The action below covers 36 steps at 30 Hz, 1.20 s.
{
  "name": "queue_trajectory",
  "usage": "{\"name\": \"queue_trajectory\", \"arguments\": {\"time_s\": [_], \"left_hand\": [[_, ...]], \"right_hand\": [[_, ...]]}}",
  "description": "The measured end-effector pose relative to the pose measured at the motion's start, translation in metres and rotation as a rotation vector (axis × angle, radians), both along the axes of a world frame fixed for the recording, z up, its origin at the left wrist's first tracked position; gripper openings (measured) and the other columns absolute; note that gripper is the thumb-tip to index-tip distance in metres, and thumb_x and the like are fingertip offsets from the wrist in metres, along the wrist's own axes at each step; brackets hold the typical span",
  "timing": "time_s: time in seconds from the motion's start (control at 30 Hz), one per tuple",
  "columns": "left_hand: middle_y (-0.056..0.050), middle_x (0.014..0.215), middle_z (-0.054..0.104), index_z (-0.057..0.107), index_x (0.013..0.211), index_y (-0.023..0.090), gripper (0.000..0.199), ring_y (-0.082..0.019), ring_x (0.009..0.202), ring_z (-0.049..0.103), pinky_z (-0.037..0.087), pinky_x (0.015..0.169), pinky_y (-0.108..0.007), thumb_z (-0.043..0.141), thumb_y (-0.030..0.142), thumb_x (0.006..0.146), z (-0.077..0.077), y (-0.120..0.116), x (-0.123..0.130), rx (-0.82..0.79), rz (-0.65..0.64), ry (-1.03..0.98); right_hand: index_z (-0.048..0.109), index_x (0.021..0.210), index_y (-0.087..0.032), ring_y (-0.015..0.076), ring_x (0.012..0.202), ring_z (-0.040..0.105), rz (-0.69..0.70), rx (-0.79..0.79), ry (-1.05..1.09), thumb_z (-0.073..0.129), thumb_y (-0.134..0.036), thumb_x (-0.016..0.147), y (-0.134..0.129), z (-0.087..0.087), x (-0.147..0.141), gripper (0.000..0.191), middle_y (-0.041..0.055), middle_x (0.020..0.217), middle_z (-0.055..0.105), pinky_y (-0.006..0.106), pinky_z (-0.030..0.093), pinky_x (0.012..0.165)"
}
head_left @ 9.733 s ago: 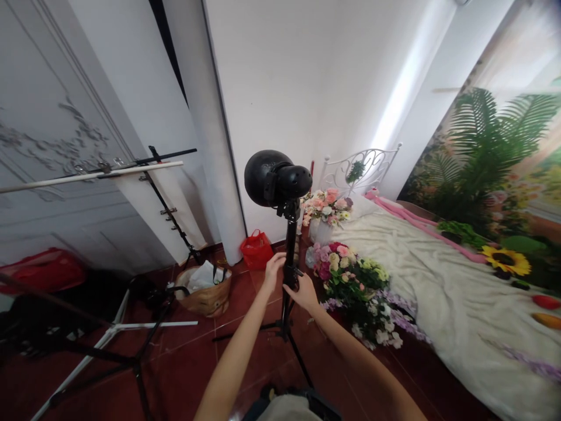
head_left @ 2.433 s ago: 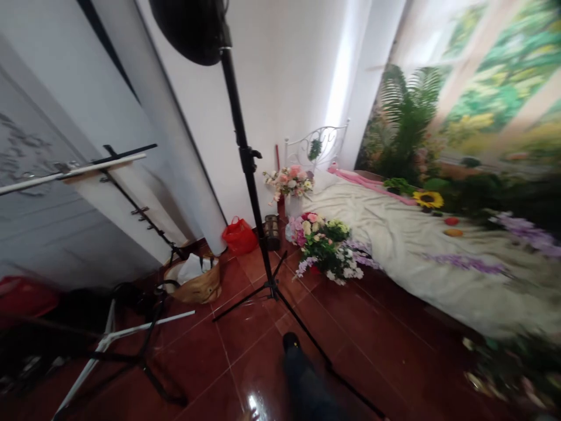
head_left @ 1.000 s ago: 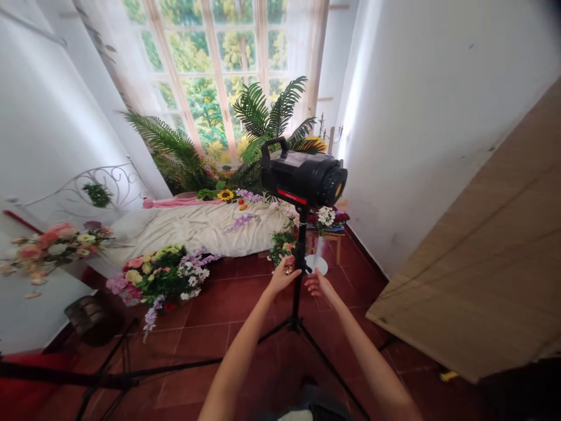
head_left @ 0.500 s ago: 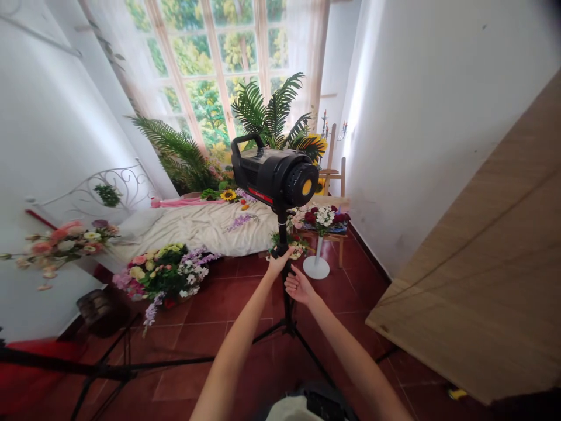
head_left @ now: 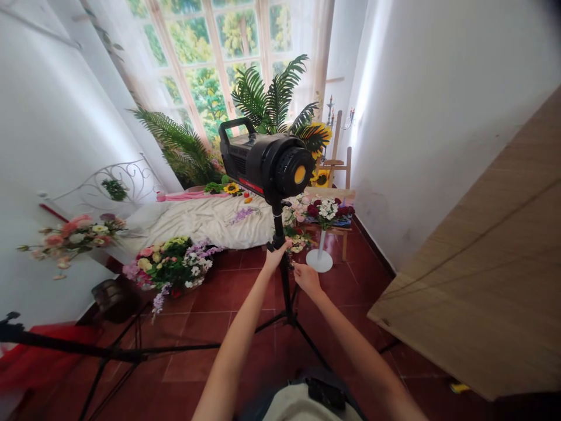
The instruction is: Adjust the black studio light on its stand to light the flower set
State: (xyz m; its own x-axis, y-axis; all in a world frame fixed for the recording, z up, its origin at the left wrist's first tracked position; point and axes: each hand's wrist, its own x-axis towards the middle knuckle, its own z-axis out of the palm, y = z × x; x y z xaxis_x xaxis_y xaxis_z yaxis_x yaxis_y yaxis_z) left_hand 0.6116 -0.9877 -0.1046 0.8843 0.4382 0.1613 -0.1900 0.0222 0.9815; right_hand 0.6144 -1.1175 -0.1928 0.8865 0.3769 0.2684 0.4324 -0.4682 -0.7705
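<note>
A black studio light (head_left: 258, 161) with a top handle and a yellow disc at its front sits on a black light stand (head_left: 286, 295). My left hand (head_left: 276, 257) is wrapped round the stand's upright below the lamp, near a dark clamp collar. Just lower and to the right, my right hand (head_left: 308, 279) is closed, its fingertips pinched at a small knob (head_left: 290, 264) on the upright. The fingers partly hide that knob. The stand's legs are spread on the red tiled floor.
Behind the stand is a bed (head_left: 205, 225) with a cream cover. Flower arrangements (head_left: 169, 266) stand in front of it, and a white pedestal (head_left: 319, 261) is at right. Another black stand (head_left: 118, 354) crosses the lower left. A wooden panel (head_left: 473, 292) leans in from the right.
My right hand has closed its fingers and come against the upright at the knob. My left hand stays on the stand. The lamp appears slightly further left and the view has shifted.
</note>
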Motion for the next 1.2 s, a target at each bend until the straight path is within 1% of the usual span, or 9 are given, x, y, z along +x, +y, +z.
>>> {"name": "queue_trajectory", "arguments": {"time_s": [0.07,0.17,0.3,0.53,0.63,0.8,0.93,1.07,1.2], "left_hand": [[-0.005,0.075,0.066,0.066,0.070,0.016,0.026,-0.017,0.077,0.062,0.047,0.080,-0.031,0.075,0.037,0.059,0.000,-0.001,0.001,-0.004,0.003,-0.009],[-0.005,0.076,0.066,0.067,0.074,0.016,0.027,-0.017,0.076,0.061,0.047,0.078,-0.030,0.075,0.036,0.058,-0.001,-0.001,0.001,-0.035,-0.006,-0.019],[-0.004,0.080,0.066,0.067,0.077,0.016,0.028,-0.016,0.076,0.061,0.046,0.078,-0.030,0.075,0.033,0.057,-0.003,0.000,-0.001,-0.075,-0.027,-0.025],[-0.003,0.076,0.066,0.067,0.080,0.015,0.031,-0.015,0.071,0.060,0.045,0.074,-0.029,0.075,0.033,0.056,-0.005,0.003,-0.005,-0.107,-0.036,-0.003],[-0.003,0.076,0.066,0.066,0.080,0.015,0.031,-0.015,0.072,0.060,0.045,0.074,-0.029,0.075,0.033,0.056,-0.007,0.003,-0.005,-0.107,-0.042,-0.006],[-0.004,0.075,0.065,0.066,0.079,0.015,0.032,-0.016,0.075,0.060,0.045,0.076,-0.029,0.076,0.033,0.055,-0.008,0.002,-0.003,-0.126,-0.036,0.010],[-0.004,0.076,0.065,0.066,0.078,0.015,0.030,-0.016,0.074,0.060,0.045,0.076,-0.030,0.074,0.034,0.056,-0.010,0.003,-0.003,-0.124,-0.027,0.008],[-0.004,0.081,0.066,0.066,0.079,0.015,0.028,-0.016,0.076,0.060,0.045,0.078,-0.030,0.074,0.032,0.057,-0.010,0.004,-0.004,-0.133,-0.026,-0.029],[-0.005,0.087,0.066,0.064,0.088,0.014,0.035,-0.016,0.081,0.061,0.045,0.080,-0.030,0.074,0.031,0.059,-0.013,0.008,-0.006,-0.244,-0.094,-0.077]], "right_hand": [[0.044,0.059,-0.020,0.0108,0.053,0.038,0.013,-0.058,-0.038,0.049,-0.016,0.073,-0.007,0.001,-0.002,0.016,-0.0029,0.054,0.042,0.024,0.020,0.052],[0.051,0.080,-0.022,0.0117,0.052,0.041,0.027,0.067,-0.003,0.052,-0.024,0.075,-0.009,0.005,-0.012,0.005,-0.0047,0.057,0.044,0.022,0.025,0.052],[0.042,0.116,-0.023,0.0128,0.056,0.045,0.023,0.221,0.041,0.057,-0.034,0.074,-0.003,0.010,-0.030,0.047,-0.0046,0.066,0.049,0.022,0.033,0.053],[0.039,0.132,-0.027,0.0107,0.049,0.043,0.124,0.246,0.054,0.052,-0.031,0.079,-0.004,0.005,-0.043,0.054,-0.0055,0.063,0.051,0.022,0.037,0.056],[0.053,0.121,-0.029,0.0109,0.054,0.048,0.214,0.140,-0.001,0.050,-0.028,0.080,-0.009,-0.004,-0.044,0.041,-0.0041,0.062,0.055,0.021,0.037,0.058],[0.068,0.077,-0.027,0.0128,0.059,0.055,0.448,-0.193,0.028,0.059,-0.023,0.071,-0.011,-0.038,-0.053,0.011,-0.0022,0.060,0.062,0.021,0.034,0.057],[0.064,0.085,-0.025,0.0121,0.059,0.055,0.384,-0.114,0.193,0.062,-0.029,0.072,-0.010,-0.056,-0.044,0.014,-0.0022,0.066,0.063,0.021,0.037,0.056],[0.046,0.118,-0.021,0.0124,0.070,0.056,0.220,0.161,0.263,0.074,-0.041,0.059,-0.009,-0.034,-0.010,0.069,0.0027,0.091,0.062,0.024,0.044,0.063],[0.046,0.119,-0.021,0.0147,0.090,0.056,0.268,0.383,0.252,0.073,-0.038,0.061,0.002,0.009,0.022,0.067,0.0056,0.104,0.059,0.027,0.046,0.077]]}}
